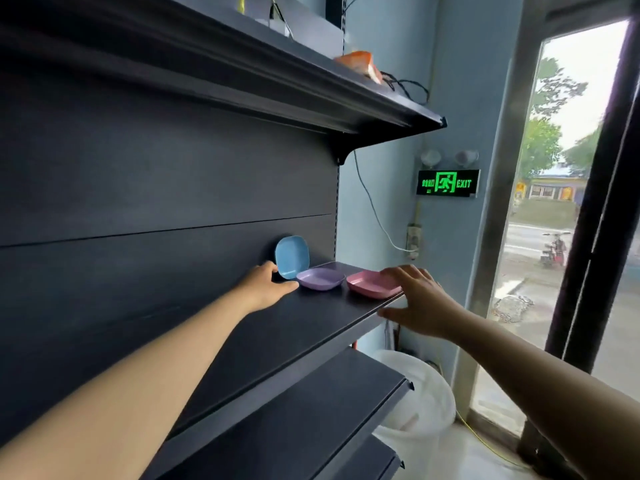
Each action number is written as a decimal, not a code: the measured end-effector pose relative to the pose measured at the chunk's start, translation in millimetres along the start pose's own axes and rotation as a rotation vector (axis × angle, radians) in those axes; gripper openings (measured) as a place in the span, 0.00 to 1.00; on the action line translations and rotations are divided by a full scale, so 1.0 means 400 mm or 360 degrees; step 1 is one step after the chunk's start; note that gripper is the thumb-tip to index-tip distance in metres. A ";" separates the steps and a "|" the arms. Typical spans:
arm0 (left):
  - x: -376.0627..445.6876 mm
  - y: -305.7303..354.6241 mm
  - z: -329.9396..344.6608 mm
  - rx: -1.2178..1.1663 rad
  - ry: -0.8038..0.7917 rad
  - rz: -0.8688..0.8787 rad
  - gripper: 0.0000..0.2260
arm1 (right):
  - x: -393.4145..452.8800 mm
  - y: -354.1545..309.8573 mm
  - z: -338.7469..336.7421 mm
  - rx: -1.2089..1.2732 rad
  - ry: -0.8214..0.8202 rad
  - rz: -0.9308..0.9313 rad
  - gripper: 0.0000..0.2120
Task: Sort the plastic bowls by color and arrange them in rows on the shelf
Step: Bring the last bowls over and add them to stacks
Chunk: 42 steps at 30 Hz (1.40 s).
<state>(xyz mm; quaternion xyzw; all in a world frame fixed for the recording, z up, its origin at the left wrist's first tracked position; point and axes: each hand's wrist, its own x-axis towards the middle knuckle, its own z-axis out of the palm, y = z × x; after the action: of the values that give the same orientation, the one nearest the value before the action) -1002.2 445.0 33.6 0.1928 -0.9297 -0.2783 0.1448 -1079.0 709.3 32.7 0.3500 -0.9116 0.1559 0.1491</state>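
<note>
Three plastic bowls stand at the far right end of the dark shelf (277, 327). A blue bowl (292, 256) is tipped up on its edge against the back panel, and my left hand (266, 284) holds its lower left rim. A purple bowl (320, 278) lies flat beside it. To the right, a pink bowl (372, 283) lies flat near the shelf's front corner. My right hand (415, 299) reaches to it with spread fingers touching its right rim, thumb under the shelf edge.
An upper shelf (311, 91) overhangs, carrying an orange packet (360, 64) and cables. Two lower shelves (329, 403) jut out below. A white bucket (419, 403) stands on the floor by the wall. A glass door (554, 237) is at the right.
</note>
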 end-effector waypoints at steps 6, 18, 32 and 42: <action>0.303 0.018 0.161 -0.0029 -0.0030 -0.0164 0.32 | 0.287 0.258 0.103 0.0154 -0.0224 0.0131 0.37; 0.715 0.021 0.362 -0.0038 -0.0011 -0.0971 0.42 | 0.836 0.578 0.418 0.0410 -0.1078 0.0115 0.44; 0.702 -0.020 0.372 -0.0420 0.0362 -0.1157 0.30 | 0.937 0.580 0.478 0.0709 -0.1397 -0.0025 0.11; 0.134 -0.176 0.076 -0.1150 0.1386 -0.1261 0.20 | 0.766 0.213 0.445 0.1512 -0.1397 0.0091 0.15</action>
<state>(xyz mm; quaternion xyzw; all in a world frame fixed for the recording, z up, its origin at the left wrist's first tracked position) -1041.5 381.3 -22.5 0.5519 -0.4952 -0.4998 0.4477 -1383.9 519.2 -27.4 0.3847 -0.7284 0.3885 -0.4128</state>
